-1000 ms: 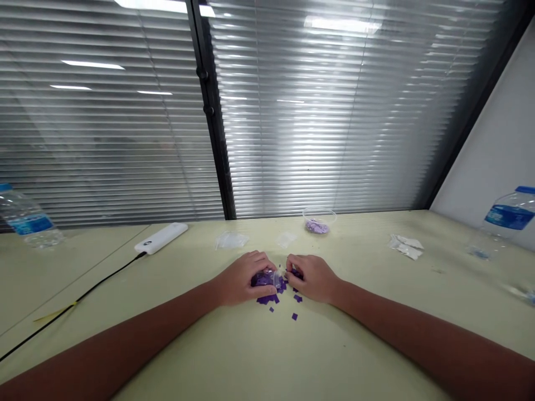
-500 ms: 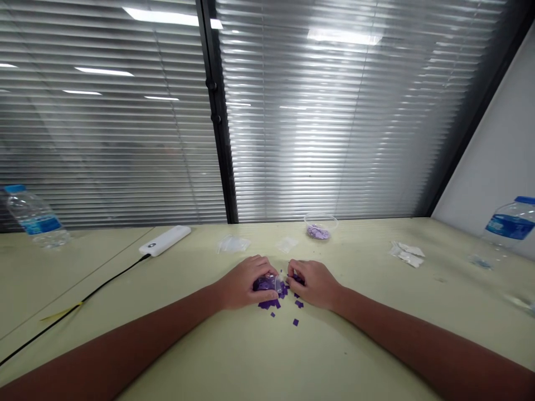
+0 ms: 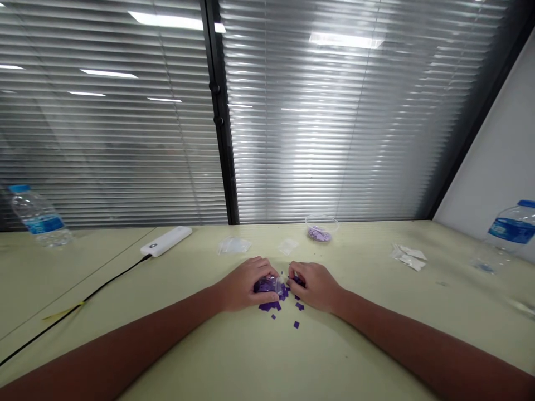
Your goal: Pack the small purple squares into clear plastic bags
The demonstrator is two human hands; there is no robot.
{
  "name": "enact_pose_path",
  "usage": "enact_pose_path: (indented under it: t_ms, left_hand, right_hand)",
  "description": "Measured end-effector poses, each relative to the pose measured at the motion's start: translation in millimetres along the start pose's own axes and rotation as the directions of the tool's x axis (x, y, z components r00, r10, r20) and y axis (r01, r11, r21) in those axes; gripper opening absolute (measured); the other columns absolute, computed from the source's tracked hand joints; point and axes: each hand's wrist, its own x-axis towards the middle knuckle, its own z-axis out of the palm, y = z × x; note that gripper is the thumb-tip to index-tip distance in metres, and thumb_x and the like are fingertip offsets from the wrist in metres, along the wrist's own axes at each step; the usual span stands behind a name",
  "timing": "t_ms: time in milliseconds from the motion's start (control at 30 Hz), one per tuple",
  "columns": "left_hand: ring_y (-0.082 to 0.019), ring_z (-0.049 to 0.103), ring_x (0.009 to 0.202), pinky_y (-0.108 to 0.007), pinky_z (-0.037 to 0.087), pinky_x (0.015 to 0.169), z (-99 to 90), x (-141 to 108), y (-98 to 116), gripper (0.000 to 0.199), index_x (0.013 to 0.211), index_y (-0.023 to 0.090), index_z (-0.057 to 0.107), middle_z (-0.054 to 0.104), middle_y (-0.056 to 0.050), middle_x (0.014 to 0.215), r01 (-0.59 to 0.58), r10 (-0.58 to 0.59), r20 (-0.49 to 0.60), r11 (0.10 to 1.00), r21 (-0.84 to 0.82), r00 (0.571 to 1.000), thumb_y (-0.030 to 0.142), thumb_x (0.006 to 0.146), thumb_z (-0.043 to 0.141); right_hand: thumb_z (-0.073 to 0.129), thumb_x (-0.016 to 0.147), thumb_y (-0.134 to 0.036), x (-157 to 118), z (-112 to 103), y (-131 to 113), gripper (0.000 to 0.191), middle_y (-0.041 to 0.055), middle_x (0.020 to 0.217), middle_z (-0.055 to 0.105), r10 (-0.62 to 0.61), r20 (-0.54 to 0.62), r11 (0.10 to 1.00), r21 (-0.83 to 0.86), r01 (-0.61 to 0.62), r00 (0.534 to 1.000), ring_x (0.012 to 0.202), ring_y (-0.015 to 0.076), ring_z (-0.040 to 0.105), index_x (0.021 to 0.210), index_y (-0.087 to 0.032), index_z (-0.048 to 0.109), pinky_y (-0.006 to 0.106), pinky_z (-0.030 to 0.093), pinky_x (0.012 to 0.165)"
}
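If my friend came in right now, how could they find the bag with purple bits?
In front of the big blinds is a pale table, with the left hand near its middle. That hand curls around a small clear bag. Purple bits show inside; the flat clear plastic farther back shows none, and the other purple squares lie loose.

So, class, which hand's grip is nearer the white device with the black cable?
Left. The left hand's grip lies right of the white device and closer to the camera; the right hand's grip is farther right, beyond the left one.
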Motion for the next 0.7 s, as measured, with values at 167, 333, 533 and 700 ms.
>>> enact_pose_path:
  t_ms: [167,333,533,700]
  left_hand:
    - [-0.024,0.058,0.1,-0.034,0.045,0.087,-0.6,-0.1,0.9,0.042,0.117,0.025,0.066,0.066,-0.006,0.105,0.001,-0.001,-0.003,1.0,0.002,1.0,0.059,0.092,0.067]
    - [-0.024,0.058,0.099,-0.034,0.044,0.086,-0.8,-0.4,1.4,0.041,0.116,0.025,0.066,0.065,-0.006,0.104,0.003,-0.003,0.002,1.0,0.005,1.0,0.059,0.092,0.067]
    - [-0.024,0.057,0.098,-0.034,0.044,0.086,-1.8,-0.5,2.3,0.041,0.116,0.025,0.065,0.065,-0.005,0.105,0.02,-0.02,0.015,1.0,0.009,1.0,0.058,0.092,0.067]
    - [-0.023,0.057,0.099,-0.033,0.043,0.087,-1.9,-0.4,2.2,0.041,0.116,0.025,0.065,0.064,-0.004,0.105,0.019,-0.019,0.02,1.0,0.002,1.0,0.058,0.092,0.068]
  right_hand:
    - [0.059,0.088,-0.023,0.0,0.1,0.1,0.001,-0.0029,0.074,0.065,-0.001,-0.005,1.0,0.006,0.001,1.0,0.066,0.0131,0.053,0.087,-0.022,0.059,0.024,0.028,0.062]
    - [0.06,0.087,-0.021,0.2,1.5,0.8,0.001,-0.0033,0.074,0.064,-0.007,-0.012,1.0,0.021,0.007,1.0,0.065,0.0127,0.053,0.088,-0.022,0.06,0.024,0.028,0.062]
    - [0.06,0.088,-0.018,0.0,2.1,1.6,0.005,-0.004,0.072,0.061,-0.051,-0.016,0.996,0.067,0.052,0.999,0.067,0.0123,0.053,0.086,-0.022,0.061,0.023,0.031,0.063]
    - [0.062,0.089,-0.015,0.4,4.1,3.6,0.007,-0.0032,0.072,0.059,-0.122,-0.052,0.989,0.073,0.126,0.991,0.07,0.0136,0.053,0.089,-0.022,0.064,0.024,0.036,0.066]
